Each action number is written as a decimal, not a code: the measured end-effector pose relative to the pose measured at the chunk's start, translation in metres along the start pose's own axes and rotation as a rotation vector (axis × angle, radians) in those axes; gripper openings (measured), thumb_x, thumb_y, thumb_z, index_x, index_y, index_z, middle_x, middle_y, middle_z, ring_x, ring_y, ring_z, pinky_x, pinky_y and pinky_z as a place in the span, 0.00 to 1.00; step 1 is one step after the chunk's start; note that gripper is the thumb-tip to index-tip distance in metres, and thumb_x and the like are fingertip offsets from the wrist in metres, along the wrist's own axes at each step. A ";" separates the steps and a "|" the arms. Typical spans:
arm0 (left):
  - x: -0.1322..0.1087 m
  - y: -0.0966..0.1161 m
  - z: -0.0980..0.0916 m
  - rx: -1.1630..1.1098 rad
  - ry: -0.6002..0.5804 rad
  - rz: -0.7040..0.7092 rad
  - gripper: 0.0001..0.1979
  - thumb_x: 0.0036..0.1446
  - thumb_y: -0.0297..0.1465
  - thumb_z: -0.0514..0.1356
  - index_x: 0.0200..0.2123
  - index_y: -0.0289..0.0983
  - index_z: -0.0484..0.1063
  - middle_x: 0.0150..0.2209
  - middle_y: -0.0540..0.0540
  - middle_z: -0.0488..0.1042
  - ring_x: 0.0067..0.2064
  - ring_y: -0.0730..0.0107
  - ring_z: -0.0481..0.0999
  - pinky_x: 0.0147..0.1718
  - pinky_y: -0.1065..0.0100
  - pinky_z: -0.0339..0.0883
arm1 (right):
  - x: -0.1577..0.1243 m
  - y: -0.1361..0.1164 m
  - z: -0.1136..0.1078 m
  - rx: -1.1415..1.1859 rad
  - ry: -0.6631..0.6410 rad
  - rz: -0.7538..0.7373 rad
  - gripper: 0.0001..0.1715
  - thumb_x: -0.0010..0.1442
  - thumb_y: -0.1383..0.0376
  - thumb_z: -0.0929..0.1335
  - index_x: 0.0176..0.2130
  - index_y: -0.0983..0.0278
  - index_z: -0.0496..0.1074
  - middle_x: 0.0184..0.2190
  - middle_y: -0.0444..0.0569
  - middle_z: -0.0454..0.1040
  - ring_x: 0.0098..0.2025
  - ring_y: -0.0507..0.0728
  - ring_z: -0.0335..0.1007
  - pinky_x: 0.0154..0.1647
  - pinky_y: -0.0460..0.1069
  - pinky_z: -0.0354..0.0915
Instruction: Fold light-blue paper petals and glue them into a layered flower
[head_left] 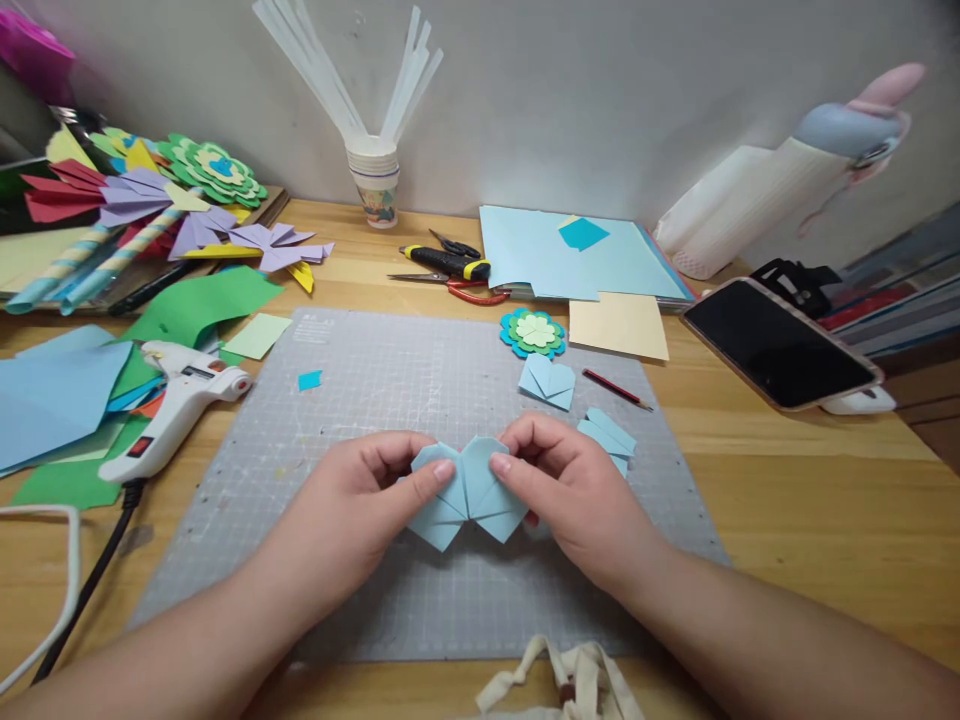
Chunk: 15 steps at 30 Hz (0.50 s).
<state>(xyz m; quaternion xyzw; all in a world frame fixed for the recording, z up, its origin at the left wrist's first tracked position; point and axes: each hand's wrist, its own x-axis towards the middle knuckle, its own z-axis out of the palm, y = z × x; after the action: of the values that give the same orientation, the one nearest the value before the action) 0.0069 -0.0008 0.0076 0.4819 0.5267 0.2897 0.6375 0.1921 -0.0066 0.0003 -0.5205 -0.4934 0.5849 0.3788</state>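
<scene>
Both hands hold light blue folded paper hearts just above the grey cutting mat [360, 600]. My left hand [367, 490] pinches the left paper heart [442, 522] between thumb and fingers. In my right hand [574, 490] the right paper heart [495, 512] is gripped the same way, thumb on top. The two hearts meet edge to edge at the middle. Beyond my right hand lies another folded paper heart [546, 382]. A further light blue folded paper [609, 438] is partly hidden behind that hand. The fingertips beneath the paper are mostly out of sight.
A layered paper flower [532, 333] and a pencil [616, 389] lie toward the mat's far right. At left sits a glue gun [176, 405] beside coloured paper. Scissors [469, 289], a utility knife [445, 262], paper cups [373, 185] and a phone [784, 340] are farther back.
</scene>
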 end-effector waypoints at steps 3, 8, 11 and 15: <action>0.000 0.003 0.001 -0.020 -0.014 0.003 0.12 0.49 0.40 0.64 0.22 0.38 0.76 0.20 0.51 0.71 0.23 0.74 0.65 0.24 0.74 0.60 | 0.000 0.000 0.000 -0.008 -0.001 -0.007 0.08 0.53 0.61 0.68 0.27 0.62 0.66 0.21 0.40 0.64 0.22 0.49 0.58 0.19 0.44 0.57; -0.001 0.005 0.002 -0.005 0.006 0.014 0.12 0.51 0.39 0.63 0.22 0.39 0.77 0.21 0.51 0.73 0.23 0.74 0.66 0.24 0.74 0.61 | 0.000 -0.002 -0.001 -0.027 0.017 -0.022 0.09 0.52 0.62 0.68 0.26 0.62 0.66 0.21 0.40 0.65 0.23 0.49 0.58 0.20 0.44 0.57; -0.001 0.004 0.002 -0.001 0.003 0.021 0.12 0.51 0.39 0.63 0.21 0.39 0.77 0.20 0.51 0.72 0.23 0.73 0.66 0.24 0.73 0.61 | 0.000 -0.004 -0.001 -0.033 0.016 -0.015 0.09 0.51 0.62 0.69 0.26 0.62 0.66 0.21 0.40 0.64 0.23 0.49 0.58 0.20 0.44 0.56; -0.001 0.004 0.002 0.008 0.003 0.031 0.12 0.51 0.39 0.63 0.22 0.39 0.78 0.20 0.51 0.72 0.23 0.72 0.65 0.24 0.73 0.61 | 0.000 -0.003 0.000 -0.026 0.008 -0.006 0.09 0.51 0.61 0.69 0.25 0.62 0.65 0.21 0.40 0.64 0.22 0.49 0.57 0.20 0.44 0.55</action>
<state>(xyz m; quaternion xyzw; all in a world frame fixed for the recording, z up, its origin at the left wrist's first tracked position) 0.0092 -0.0014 0.0116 0.4924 0.5211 0.2981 0.6302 0.1921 -0.0063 0.0031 -0.5263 -0.5010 0.5752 0.3757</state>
